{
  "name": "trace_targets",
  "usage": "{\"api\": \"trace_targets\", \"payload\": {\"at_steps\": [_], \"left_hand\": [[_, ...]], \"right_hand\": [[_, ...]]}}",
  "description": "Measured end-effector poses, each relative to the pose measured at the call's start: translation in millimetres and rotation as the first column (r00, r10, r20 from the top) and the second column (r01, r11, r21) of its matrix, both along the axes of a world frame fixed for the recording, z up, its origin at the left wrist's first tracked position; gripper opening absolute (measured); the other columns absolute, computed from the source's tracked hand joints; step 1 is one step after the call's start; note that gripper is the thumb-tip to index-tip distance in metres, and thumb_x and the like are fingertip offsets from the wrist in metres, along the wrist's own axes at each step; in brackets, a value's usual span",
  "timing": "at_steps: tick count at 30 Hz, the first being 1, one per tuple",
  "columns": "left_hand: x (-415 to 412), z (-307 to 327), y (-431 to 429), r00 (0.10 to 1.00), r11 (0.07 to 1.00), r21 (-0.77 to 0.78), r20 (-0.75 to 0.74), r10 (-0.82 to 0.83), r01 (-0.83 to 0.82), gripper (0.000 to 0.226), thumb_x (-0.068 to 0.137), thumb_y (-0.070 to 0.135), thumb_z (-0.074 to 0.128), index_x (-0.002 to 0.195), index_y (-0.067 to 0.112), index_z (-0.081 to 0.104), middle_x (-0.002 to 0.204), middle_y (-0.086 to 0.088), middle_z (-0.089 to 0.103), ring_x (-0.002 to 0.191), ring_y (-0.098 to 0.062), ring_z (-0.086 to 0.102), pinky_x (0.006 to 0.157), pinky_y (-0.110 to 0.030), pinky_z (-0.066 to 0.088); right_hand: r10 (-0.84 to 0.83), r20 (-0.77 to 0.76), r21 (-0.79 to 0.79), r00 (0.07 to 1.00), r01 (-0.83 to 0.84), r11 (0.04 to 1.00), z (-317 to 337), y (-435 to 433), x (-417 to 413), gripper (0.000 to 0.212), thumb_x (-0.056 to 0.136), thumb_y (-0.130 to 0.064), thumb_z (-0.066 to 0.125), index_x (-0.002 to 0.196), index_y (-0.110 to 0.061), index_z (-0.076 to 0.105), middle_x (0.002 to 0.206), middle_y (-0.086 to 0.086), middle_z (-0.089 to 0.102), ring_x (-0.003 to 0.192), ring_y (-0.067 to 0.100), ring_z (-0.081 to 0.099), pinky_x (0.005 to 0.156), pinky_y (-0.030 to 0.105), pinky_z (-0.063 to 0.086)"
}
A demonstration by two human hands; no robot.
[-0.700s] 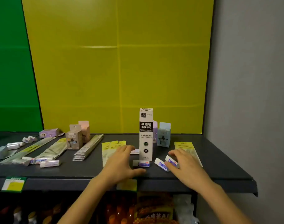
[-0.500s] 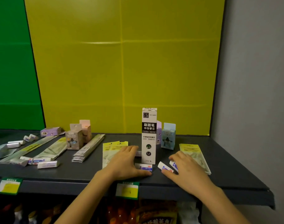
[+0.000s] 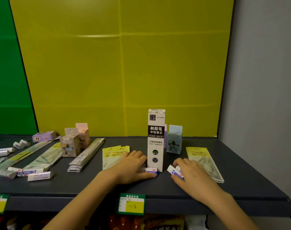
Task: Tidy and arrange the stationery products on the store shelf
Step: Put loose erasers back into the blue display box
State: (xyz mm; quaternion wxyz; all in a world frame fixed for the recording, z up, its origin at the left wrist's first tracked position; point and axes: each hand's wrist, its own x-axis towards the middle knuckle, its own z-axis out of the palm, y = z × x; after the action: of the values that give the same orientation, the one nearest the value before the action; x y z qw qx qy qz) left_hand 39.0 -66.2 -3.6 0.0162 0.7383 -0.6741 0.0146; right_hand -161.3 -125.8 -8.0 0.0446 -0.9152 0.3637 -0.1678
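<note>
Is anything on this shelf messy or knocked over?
Yes. At the back left, a purple box lies on its side while the similar small boxes near it stand upright. Loose erasers lie scattered at odd angles along the front left, and the long flat packets sit slanted rather than square to the shelf edge.

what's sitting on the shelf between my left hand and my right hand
In the head view, the tall white refill box stands upright between the left hand and right hand, with small erasers at its base.
</note>
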Motion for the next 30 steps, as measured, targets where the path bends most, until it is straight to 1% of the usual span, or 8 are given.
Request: {"api": "trace_targets", "payload": {"at_steps": [3, 8, 12, 16, 22, 25, 28, 30], "left_hand": [[1.5, 1.1, -0.5, 0.998, 1.000, 0.010, 0.059, 0.025, -0.026, 0.074, 0.080, 0.072, 0.035, 0.135, 0.023, 0.036, 0.136, -0.002, 0.040, 0.126, -0.021, 0.036, 0.110, -0.039, 0.024], [4.6, 1.6, 0.1, 0.999, 0.999, -0.032, -0.040, -0.036, 0.035, 0.070, 0.081, 0.067, 0.043, 0.132, 0.020, 0.041, 0.131, -0.002, 0.044, 0.119, -0.017, 0.040, 0.103, -0.034, 0.038], [6.1, 0.0, -0.3, 0.994, 0.995, -0.049, -0.065, -0.088, 0.084, 0.056, 0.086, 0.059, 0.043, 0.122, 0.017, 0.047, 0.125, -0.003, 0.047, 0.113, -0.016, 0.042, 0.097, -0.030, 0.039], [3.9, 1.1, -2.8, 0.990, 0.992, -0.016, -0.067, -0.125, 0.124, 0.046, 0.090, 0.052, 0.043, 0.119, 0.017, 0.046, 0.123, -0.004, 0.047, 0.104, -0.013, 0.041, 0.087, -0.022, 0.033], [-1.8, 6.1, -6.7, 0.992, 0.992, 0.061, -0.068, -0.110, 0.115, 0.035, 0.091, 0.031, 0.048, 0.118, 0.009, 0.043, 0.124, -0.012, 0.046, 0.112, -0.024, 0.044, 0.083, -0.022, 0.028], [-5.2, 9.6, -9.5, 0.993, 0.990, 0.116, -0.092, -0.067, 0.078, 0.035, 0.090, 0.030, 0.051, 0.115, 0.007, 0.043, 0.122, -0.014, 0.048, 0.109, -0.027, 0.047, 0.082, -0.025, 0.031], [-5.9, 14.6, -11.1, 0.992, 0.984, 0.166, -0.120, -0.049, 0.069, 0.037, 0.089, 0.030, 0.053, 0.115, 0.006, 0.043, 0.122, -0.016, 0.049, 0.107, -0.028, 0.049, 0.082, -0.029, 0.035], [-5.7, 15.6, -11.4, 0.990, 0.982, 0.173, -0.133, -0.051, 0.074, 0.037, 0.089, 0.029, 0.053, 0.116, 0.006, 0.043, 0.123, -0.016, 0.049, 0.108, -0.028, 0.050, 0.084, -0.031, 0.037]], "right_hand": [[-0.056, 0.015, 0.001, 0.998, 0.056, 0.998, -2.5, -0.4, 2.0, 0.047, 0.092, -0.043, 0.044, 0.134, -0.022, 0.035, 0.134, -0.001, 0.045, 0.121, 0.016, 0.041, 0.097, 0.025, 0.037], [-0.087, 0.005, -0.022, 0.996, 0.087, 0.996, -3.9, -0.6, 4.7, 0.048, 0.092, -0.047, 0.043, 0.132, -0.021, 0.038, 0.132, -0.001, 0.045, 0.121, 0.015, 0.042, 0.097, 0.024, 0.036], [-0.088, 0.004, -0.008, 0.996, 0.088, 0.996, -3.3, -1.0, 5.3, 0.048, 0.092, -0.046, 0.044, 0.133, -0.021, 0.039, 0.132, -0.001, 0.046, 0.120, 0.014, 0.042, 0.096, 0.023, 0.036], [-0.080, -0.007, -0.001, 0.997, 0.080, 0.997, -1.7, -1.4, 6.4, 0.045, 0.092, -0.043, 0.044, 0.131, -0.020, 0.041, 0.131, 0.001, 0.046, 0.119, 0.015, 0.043, 0.095, 0.024, 0.036], [-0.035, -0.024, 0.046, 0.999, 0.036, 0.998, -1.7, -4.8, 7.6, 0.040, 0.091, -0.038, 0.047, 0.127, -0.019, 0.046, 0.125, 0.002, 0.047, 0.115, 0.017, 0.042, 0.093, 0.025, 0.036], [-0.013, -0.004, 0.070, 1.000, 0.013, 0.997, -3.1, -4.8, 8.4, 0.039, 0.089, -0.034, 0.048, 0.125, -0.019, 0.046, 0.122, 0.002, 0.046, 0.112, 0.017, 0.041, 0.090, 0.025, 0.035], [0.020, -0.009, 0.038, 1.000, -0.019, 0.999, -4.3, -4.8, 9.7, 0.034, 0.092, -0.025, 0.043, 0.124, -0.016, 0.045, 0.121, 0.004, 0.044, 0.110, 0.017, 0.040, 0.081, 0.021, 0.029], [0.031, -0.027, 0.013, 0.999, -0.031, 0.999, -6.0, -5.1, 9.5, 0.031, 0.094, -0.022, 0.039, 0.124, -0.014, 0.044, 0.121, 0.005, 0.043, 0.109, 0.017, 0.040, 0.082, 0.022, 0.029]]}}
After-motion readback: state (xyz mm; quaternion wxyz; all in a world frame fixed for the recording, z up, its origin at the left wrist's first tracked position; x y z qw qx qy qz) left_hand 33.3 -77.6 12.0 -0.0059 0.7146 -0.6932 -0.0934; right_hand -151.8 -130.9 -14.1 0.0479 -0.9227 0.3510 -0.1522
